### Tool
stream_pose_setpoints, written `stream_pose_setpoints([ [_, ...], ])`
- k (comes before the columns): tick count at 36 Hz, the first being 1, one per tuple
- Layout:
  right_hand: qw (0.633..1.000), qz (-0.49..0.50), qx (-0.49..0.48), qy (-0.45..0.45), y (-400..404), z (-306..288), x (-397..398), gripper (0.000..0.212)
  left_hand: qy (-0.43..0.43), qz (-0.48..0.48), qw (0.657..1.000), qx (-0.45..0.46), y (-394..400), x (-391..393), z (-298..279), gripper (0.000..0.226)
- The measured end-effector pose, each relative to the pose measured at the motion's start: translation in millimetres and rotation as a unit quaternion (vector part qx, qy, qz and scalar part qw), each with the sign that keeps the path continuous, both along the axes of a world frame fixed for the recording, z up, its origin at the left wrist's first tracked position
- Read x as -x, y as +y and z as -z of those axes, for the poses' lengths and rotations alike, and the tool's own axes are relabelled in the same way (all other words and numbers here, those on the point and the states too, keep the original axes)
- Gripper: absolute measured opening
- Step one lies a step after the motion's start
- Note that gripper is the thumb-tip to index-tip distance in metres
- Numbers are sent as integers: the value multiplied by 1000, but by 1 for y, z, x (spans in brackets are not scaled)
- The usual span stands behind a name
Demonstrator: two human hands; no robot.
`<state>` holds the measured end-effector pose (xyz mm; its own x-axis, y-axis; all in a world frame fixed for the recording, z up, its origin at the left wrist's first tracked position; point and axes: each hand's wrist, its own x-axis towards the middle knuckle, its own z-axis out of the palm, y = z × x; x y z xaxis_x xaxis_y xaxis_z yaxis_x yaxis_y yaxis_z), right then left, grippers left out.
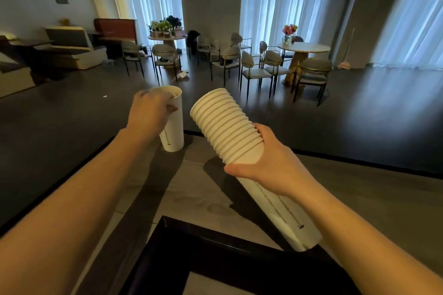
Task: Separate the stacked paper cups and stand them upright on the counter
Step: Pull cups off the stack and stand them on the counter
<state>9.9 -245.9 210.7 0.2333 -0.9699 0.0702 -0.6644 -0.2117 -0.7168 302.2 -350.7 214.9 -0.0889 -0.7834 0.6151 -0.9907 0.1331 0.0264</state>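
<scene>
Here the left hand (149, 112) grips a single white paper cup (173, 122) by its rim, fingers curled over the top edge. The cup stands upright with its base at the far left corner of the grey counter (359, 189); whether it rests fully on the surface cannot be told. To its right, and nearer, the right hand (271, 165) is wrapped around the stack of cups (227, 124), thumb on the near side and fingers over the far side. The stack is held above the counter, tilted so that its ribbed row of rims points up and to the far left, while the smooth bottom end slants down to the near right, past the wrist. The stack's top opening lies just beside the single cup, with a narrow gap between them. A dark frame (215, 242) crosses the near part of the counter. Far behind, round tables (303, 48) and chairs (254, 67) stand before curtained windows (275, 2).
</scene>
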Motion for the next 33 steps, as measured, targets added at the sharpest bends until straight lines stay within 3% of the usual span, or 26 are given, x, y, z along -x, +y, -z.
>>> stream_pose_setpoints([
  [7, 1000, -1, -13, 1, -24, 13, -1, 108, -30, 21, 999, 13, -13, 2, -2, 25],
  [12, 1000, -2, -22, -12, -22, 15, 7, 107, -49, -10, 998, 31, -16, -6, -16, 56],
  [14, 1000, -3, -19, -18, -19, 14, 10, 106, 12, 14, 996, 89, -2, 6, -28, 47],
  [16, 1000, -4, -15, -23, -16, 13, 12, 107, 143, 82, 983, 86, 24, 33, -41, 36],
  [18, 1000, -9, -6, -23, -11, 10, 14, 107, 267, 156, 950, -43, 47, 58, -51, 34],
  [21, 1000, -13, 2, -19, -4, 7, 20, 106, 275, 185, 909, -252, 66, 74, -56, 39],
  [23, 1000, -18, 4, -15, 0, 5, 24, 105, 282, 204, 893, -287, 73, 77, -57, 32],
  [26, 999, -33, 13, -1, 5, 4, 31, 104, 322, 238, 867, -297, 80, 77, -59, 25],
  [29, 999, -41, 23, 16, 10, 7, 37, 103, 339, 211, 871, -284, 84, 76, -61, 25],
  [31, 998, -38, 30, 33, 12, 11, 42, 105, 355, 163, 889, -239, 84, 74, -61, 12],
  [33, 998, -24, 29, 40, 12, 13, 50, 106, 403, 118, 897, -139, 81, 70, -64, 11],
])
